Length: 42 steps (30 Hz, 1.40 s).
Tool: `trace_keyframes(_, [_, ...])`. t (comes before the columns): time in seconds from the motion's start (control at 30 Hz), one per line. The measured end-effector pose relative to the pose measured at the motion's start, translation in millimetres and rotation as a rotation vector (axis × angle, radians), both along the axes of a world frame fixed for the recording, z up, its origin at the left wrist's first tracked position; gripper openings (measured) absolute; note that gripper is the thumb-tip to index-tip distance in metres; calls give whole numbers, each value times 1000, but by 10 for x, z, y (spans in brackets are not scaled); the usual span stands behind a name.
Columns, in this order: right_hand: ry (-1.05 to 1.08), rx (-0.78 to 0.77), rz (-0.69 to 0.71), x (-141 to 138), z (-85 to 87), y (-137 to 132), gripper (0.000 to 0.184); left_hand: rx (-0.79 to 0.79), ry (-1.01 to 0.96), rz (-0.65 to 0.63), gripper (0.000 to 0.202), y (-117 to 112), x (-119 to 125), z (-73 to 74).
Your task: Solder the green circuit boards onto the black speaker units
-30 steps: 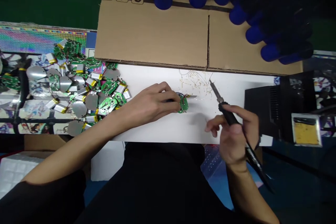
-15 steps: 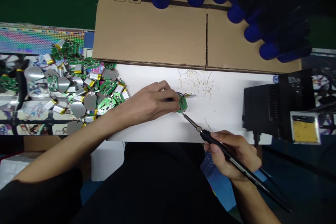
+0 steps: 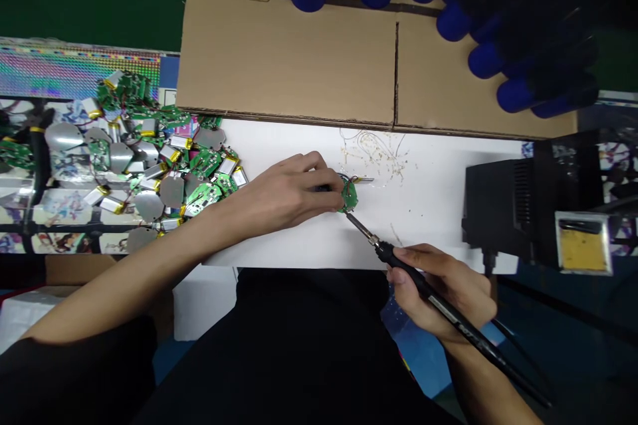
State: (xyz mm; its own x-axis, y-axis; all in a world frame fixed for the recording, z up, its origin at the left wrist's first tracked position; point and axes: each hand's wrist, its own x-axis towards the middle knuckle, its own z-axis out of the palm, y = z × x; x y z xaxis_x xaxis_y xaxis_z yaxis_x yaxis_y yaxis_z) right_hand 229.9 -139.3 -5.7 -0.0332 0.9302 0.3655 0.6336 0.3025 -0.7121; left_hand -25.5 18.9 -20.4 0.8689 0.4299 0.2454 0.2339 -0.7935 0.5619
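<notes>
On a white sheet [image 3: 438,212], the curled left hand [image 3: 284,189] pinches a small green circuit board [image 3: 349,196]; the closed right hand [image 3: 438,292] grips a black-handled soldering iron [image 3: 478,339], its metal tip touching the board from five o'clock.

A small green circuit board [image 3: 349,196] is pinched by the left hand [image 3: 284,191], its lower edge touched by the tip of a soldering iron [image 3: 423,287] gripped in the right hand [image 3: 443,292]. A heap of pouch batteries [image 3: 228,165] is piled left of the board.
</notes>
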Motion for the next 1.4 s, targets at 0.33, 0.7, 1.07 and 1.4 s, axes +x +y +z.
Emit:
trace_keyframes(0.33, [-72,8,-1,-47,81,15,38,0,12,3,26,-4,0,12])
trace_keyframes(0.7, [-99,50,11,12,15,-27,40,42,35,-11,27,1,11,34])
trace_keyframes(1.07, [-7,151,-142,157,4,-86,19,39,22,-11,23,-3,7,32])
trace_keyframes(1.4, [423,35,-421,242,-393,64,21,50,38,16,19,-31,-31,51])
